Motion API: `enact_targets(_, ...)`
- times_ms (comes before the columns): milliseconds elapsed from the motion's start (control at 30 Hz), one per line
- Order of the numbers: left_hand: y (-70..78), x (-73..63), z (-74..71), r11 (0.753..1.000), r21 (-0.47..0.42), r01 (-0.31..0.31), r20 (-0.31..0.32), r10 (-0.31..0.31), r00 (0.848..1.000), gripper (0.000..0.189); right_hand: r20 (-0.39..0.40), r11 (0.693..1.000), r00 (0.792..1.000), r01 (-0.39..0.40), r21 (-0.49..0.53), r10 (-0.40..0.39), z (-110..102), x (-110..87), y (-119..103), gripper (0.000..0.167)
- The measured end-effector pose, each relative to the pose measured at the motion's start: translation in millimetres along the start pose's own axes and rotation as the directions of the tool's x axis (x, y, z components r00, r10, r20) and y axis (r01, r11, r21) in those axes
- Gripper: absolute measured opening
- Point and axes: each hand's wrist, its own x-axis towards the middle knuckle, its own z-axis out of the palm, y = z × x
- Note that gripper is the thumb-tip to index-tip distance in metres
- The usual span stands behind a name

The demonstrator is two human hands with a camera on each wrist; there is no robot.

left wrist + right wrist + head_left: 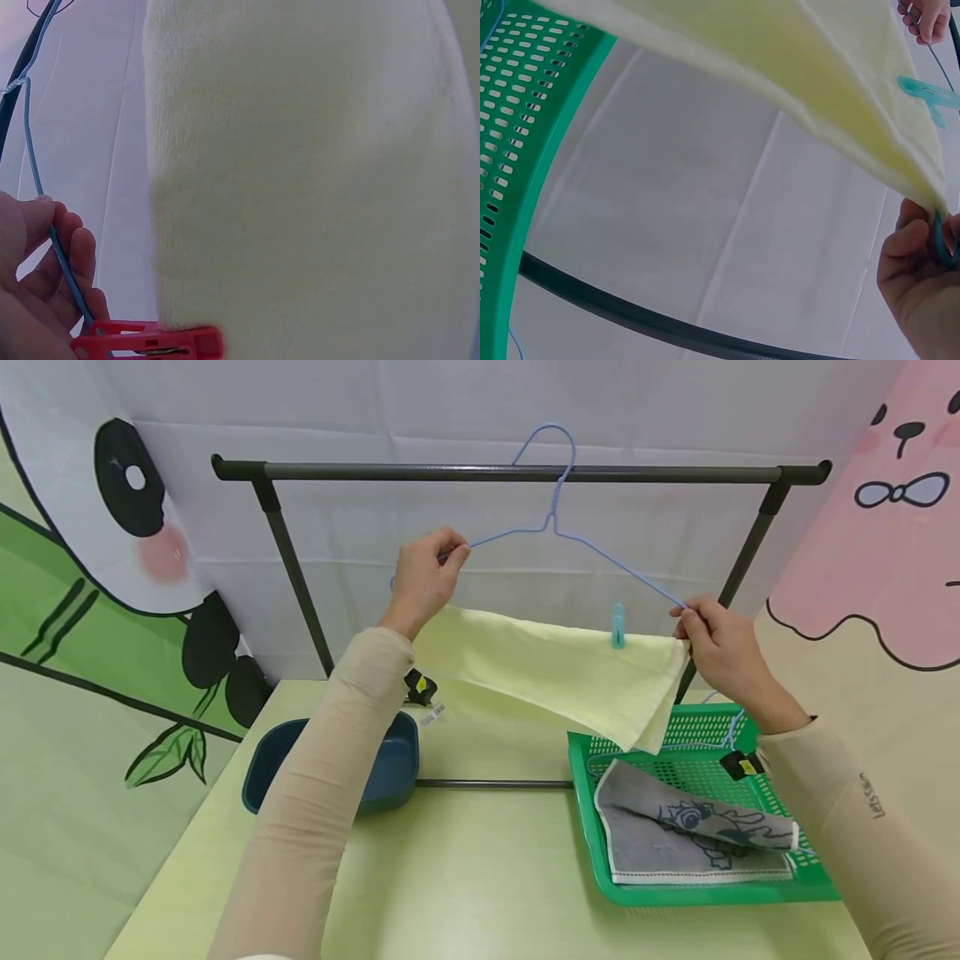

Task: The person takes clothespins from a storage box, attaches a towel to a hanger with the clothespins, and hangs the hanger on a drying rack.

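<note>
A blue wire hanger (pixel 553 522) has its hook over the black rail (pixel 450 472) of a rack. A pale yellow towel (pixel 540 664) hangs folded below the hanger's arms. My left hand (pixel 429 578) pinches the hanger's left arm; in the left wrist view a red clothespin (pixel 199 343) grips the towel edge near my fingers. My right hand (pixel 722 652) holds the hanger's right end beside the towel's corner, which touches my fingertips in the right wrist view. A teal clothespin (pixel 618 627) is clipped on the towel's top edge, left of that hand.
At the right of the table (pixel 465 877), under my right arm, stands a green perforated basket (pixel 588 827) with a grey patterned cloth (pixel 637 835) and blue wire hanger parts inside. A dark blue basin (pixel 393 768) stands at the left, partly behind my left forearm.
</note>
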Motion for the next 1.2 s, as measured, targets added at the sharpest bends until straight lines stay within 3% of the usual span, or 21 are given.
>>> enact_targets(433, -11.2, 2.1, -5.2, 0.999, 0.029, 0.031, 0.023, -0.032, 0.999, 0.023, 0.044, 0.999, 0.999, 0.019, 0.032, -0.021, 6, -4.7, -14, 0.032)
enact_targets(767, -22.5, -4.0, -4.5, 0.998, 0.061, 0.018, 0.071, -0.022, 0.997, 0.023, 0.074, 0.996, 0.993, 0.09, 0.012, -0.091, 14, -10.2, -17, 0.028)
enact_targets(1033, -31.9, -9.1, 0.6, 0.995, 0.04, 0.091, 0.128, -0.096, 0.987, 0.023, 0.103, 0.995, 0.99, 0.091, 0.033, -0.094, 21, -16.0, -23, 0.029)
enact_targets(1200, -38.3, -10.6, 1.4, 0.996, 0.083, 0.044, 0.105, -0.053, 0.993, 0.025, 0.104, 0.993, 0.988, 0.111, 0.044, -0.115, 26, -17.9, -27, 0.027)
